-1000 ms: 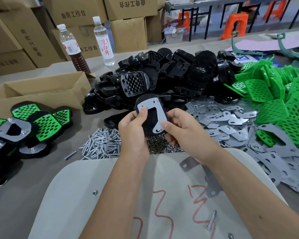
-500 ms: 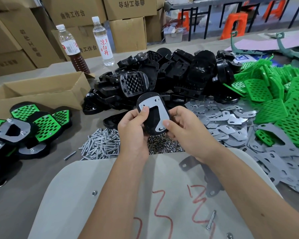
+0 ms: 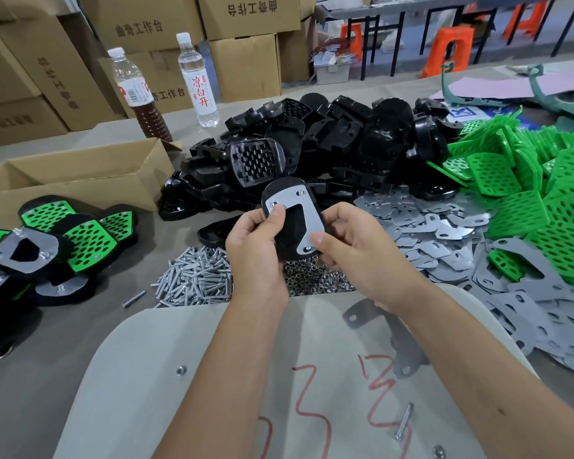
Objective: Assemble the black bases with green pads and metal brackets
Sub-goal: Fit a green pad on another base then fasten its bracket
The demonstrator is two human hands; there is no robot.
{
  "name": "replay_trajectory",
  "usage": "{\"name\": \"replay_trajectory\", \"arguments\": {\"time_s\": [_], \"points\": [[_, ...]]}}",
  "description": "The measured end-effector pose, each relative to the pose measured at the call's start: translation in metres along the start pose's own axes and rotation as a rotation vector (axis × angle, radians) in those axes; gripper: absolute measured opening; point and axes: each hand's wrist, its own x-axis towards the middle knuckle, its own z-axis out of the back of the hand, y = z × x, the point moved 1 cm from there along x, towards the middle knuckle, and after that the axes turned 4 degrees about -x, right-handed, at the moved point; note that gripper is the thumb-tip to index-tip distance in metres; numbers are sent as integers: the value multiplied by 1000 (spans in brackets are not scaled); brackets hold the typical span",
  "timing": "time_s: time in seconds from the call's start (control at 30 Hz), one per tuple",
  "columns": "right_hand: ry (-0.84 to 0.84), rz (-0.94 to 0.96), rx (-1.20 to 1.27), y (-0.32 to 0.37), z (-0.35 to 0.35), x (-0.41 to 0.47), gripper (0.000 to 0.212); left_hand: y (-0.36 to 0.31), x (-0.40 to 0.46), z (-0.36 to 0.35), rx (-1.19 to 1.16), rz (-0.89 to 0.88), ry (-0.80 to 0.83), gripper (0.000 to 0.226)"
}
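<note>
I hold one black base (image 3: 290,231) upright in mid-air above the table, a metal bracket (image 3: 307,210) lying on its near face. My left hand (image 3: 256,250) grips the base's left edge, thumb pressed on the bracket's upper-left corner. My right hand (image 3: 352,253) grips the right edge, thumb near the bracket's lower hole. Behind lies a heap of black bases (image 3: 312,150). Green pads (image 3: 537,193) pile up at the right, with loose metal brackets (image 3: 444,233) in front of them.
Screws (image 3: 196,276) and small nuts (image 3: 312,279) lie just beyond a beige board (image 3: 212,376) with red marks. Finished assemblies (image 3: 40,243) stack at the left by an open carton (image 3: 73,180). Two bottles (image 3: 198,84) and boxes stand behind.
The base has tilted slightly and my left thumb has slid up onto the bracket's upper-left corner. Both hands stay in nearly the same place.
</note>
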Motion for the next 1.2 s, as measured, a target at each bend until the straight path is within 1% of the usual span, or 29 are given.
{"name": "replay_trajectory", "arguments": {"time_s": [0.07,0.13,0.23,0.3,0.37,0.4,0.47,0.5,0.53,0.57,0.6,0.67,0.73,0.77,0.8,0.87,0.9,0.97,1.07,1.1,1.2], "points": [[-15,-8,3,1,-1,0,1,0,0,0,-4,5,-5,12],[-35,-11,-45,4,-1,-1,4,1,2,0,-10,12,-14,15],[-65,10,-175,7,0,-2,24,2,3,1,-43,32,-33,15],[-210,64,-304,5,9,0,32,2,3,1,-65,40,-43,17],[-411,100,-511,2,23,3,25,2,4,1,-48,33,-32,19],[-493,88,-604,1,31,4,21,2,3,0,-32,28,-19,20],[-592,25,-707,-2,46,6,18,4,2,0,0,19,-1,20],[-604,2,-735,-3,53,6,19,4,2,-1,14,14,4,19],[-576,-1,-749,-3,59,6,20,5,1,-1,25,7,10,17],[-501,19,-743,-2,63,6,21,4,1,-2,35,-2,19,14],[-377,45,-715,1,66,5,23,4,0,-3,42,-11,26,14],[-36,58,-658,14,68,2,23,4,1,-5,40,-19,27,16],[290,-29,-670,24,67,-3,25,5,2,-4,35,-14,21,20],[401,-86,-704,26,67,-4,30,6,3,-3,31,-11,18,21],[463,-132,-761,27,67,-5,38,6,4,-3,26,-7,14,22],[511,-182,-908,27,64,-6,52,7,5,-1,13,-2,6,25],[522,-194,-966,27,62,-7,55,7,5,-1,7,-1,4,26],[500,-190,-984,27,57,-6,48,7,5,0,2,1,2,27],[386,-125,-834,23,58,-3,27,7,7,1,-7,2,0,25],[323,-99,-771,22,60,-2,25,7,7,2,-6,1,-1,23],[87,-56,-567,16,71,2,29,7,8,2,-25,2,8,19]]}}
